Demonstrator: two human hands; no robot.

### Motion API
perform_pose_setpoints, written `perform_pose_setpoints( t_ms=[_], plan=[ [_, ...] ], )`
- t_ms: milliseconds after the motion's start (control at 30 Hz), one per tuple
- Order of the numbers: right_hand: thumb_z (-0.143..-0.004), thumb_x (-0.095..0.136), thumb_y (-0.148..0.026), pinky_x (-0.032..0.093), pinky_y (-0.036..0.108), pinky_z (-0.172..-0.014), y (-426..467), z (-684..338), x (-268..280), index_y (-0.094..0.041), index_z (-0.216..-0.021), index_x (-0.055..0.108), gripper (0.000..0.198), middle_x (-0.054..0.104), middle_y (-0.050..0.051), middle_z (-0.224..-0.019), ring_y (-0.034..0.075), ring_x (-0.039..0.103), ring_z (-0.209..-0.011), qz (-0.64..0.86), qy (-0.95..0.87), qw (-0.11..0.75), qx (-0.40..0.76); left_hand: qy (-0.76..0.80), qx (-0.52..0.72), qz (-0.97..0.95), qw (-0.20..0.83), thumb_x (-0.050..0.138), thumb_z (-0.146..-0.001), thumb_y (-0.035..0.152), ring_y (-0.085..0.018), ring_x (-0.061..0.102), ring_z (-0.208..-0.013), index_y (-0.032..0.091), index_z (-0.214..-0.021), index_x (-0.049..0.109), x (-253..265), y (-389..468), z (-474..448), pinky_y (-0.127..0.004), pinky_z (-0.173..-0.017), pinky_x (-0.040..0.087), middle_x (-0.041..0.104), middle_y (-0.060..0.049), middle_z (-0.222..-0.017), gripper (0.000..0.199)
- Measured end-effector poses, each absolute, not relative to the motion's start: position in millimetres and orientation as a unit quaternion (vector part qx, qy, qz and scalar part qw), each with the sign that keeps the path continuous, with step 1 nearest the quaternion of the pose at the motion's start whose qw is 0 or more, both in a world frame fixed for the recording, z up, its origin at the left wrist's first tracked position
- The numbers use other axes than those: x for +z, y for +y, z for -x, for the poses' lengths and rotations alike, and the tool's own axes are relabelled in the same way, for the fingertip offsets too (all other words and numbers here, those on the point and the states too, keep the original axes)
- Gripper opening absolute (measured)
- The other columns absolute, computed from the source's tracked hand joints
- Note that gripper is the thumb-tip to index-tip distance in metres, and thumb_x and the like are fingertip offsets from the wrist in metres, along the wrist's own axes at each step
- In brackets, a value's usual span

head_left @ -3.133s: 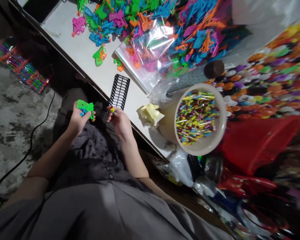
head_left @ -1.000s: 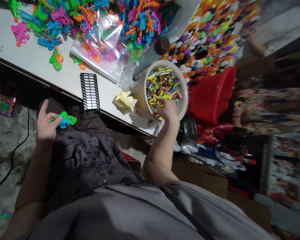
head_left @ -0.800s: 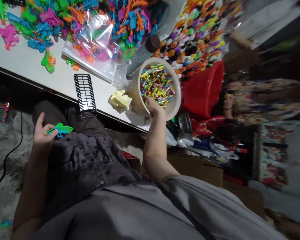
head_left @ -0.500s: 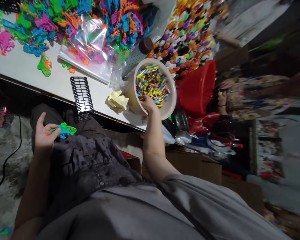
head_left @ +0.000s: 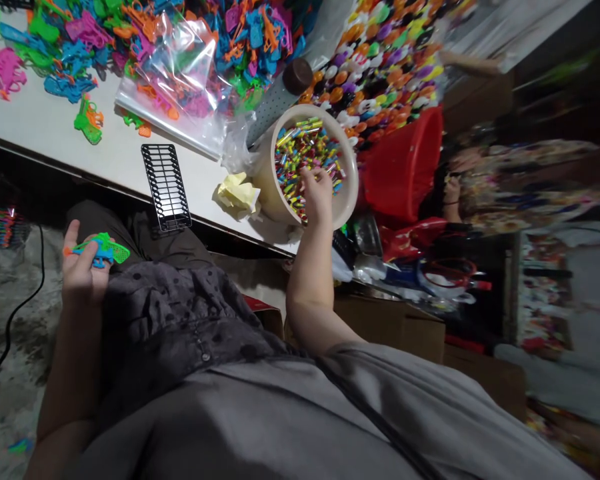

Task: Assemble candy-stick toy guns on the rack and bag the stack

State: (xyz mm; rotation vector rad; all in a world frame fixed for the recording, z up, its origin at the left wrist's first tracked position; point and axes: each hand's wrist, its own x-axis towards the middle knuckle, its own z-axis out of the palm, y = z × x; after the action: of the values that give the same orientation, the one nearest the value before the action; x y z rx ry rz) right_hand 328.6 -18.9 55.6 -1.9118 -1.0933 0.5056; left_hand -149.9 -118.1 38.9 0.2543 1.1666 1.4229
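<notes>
Green-blue toys (head_left: 109, 249) partly hidden, pinched by left hand (head_left: 83, 275); right hand (head_left: 318, 195) in bucket (head_left: 351, 175), grip unclear.

In dim light we saw a white table (head_left: 35, 137), cardboard boxes (head_left: 390, 327) by its near edge toward the right, and mottled grey floor (head_left: 27, 360) with a black cable (head_left: 43, 257) toward the left.

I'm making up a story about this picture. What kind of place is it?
It looks like a workshop for plastic toys, though I can't be sure. Heaps of bright plastic pieces cover part of the white table, a tub holds many small colorful bits, and clear plastic sheeting lies there too.
</notes>
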Motion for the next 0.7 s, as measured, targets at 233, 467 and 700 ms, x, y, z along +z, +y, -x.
perform_pose_setpoints(
  t_ms=[233,467,700],
  plan=[
    [-0.074,0.057,-0.033,0.047,0.026,-0.057,-41.0,-272.6,88.6,-0.024,-0.089,0.051,0.018,0.052,-0.003,-0.069,0.012,0.056,-0.063,0.634,-0.444,0.517,0.366,0.469,0.634,-0.142,0.599,0.078,-0.054,0.011,-0.007,0.056,-0.071,0.021,-0.106,0.05,47.2,-121.2,137.2,-0.019,-0.063,0.045,0.059,0.005,-0.077,0.059],
    [-0.082,0.057,-0.038,0.049,0.025,-0.061,-75.9,-162.2,99.6,-0.023,-0.09,0.062,0.018,0.058,-0.002,-0.075,0.01,0.055,-0.066,0.525,-0.53,0.434,0.505,0.426,0.618,-0.264,0.605,0.074,-0.067,0.026,-0.012,0.061,-0.08,0.022,-0.094,0.049,74.4,-131.2,104.5,-0.028,-0.076,0.052,0.058,0.002,-0.084,0.037],
    [-0.086,0.05,-0.051,0.05,0.033,-0.087,-115.8,-82.9,105.8,-0.023,-0.105,0.063,0.036,0.064,0.003,-0.102,0.016,0.059,-0.095,0.478,-0.641,0.35,0.487,0.435,0.576,-0.332,0.607,0.067,-0.075,0.032,-0.017,0.065,-0.09,0.024,-0.103,0.044,82.0,-141.6,90.9,-0.034,-0.083,0.053,0.054,0.002,-0.087,0.037]
  ],
)
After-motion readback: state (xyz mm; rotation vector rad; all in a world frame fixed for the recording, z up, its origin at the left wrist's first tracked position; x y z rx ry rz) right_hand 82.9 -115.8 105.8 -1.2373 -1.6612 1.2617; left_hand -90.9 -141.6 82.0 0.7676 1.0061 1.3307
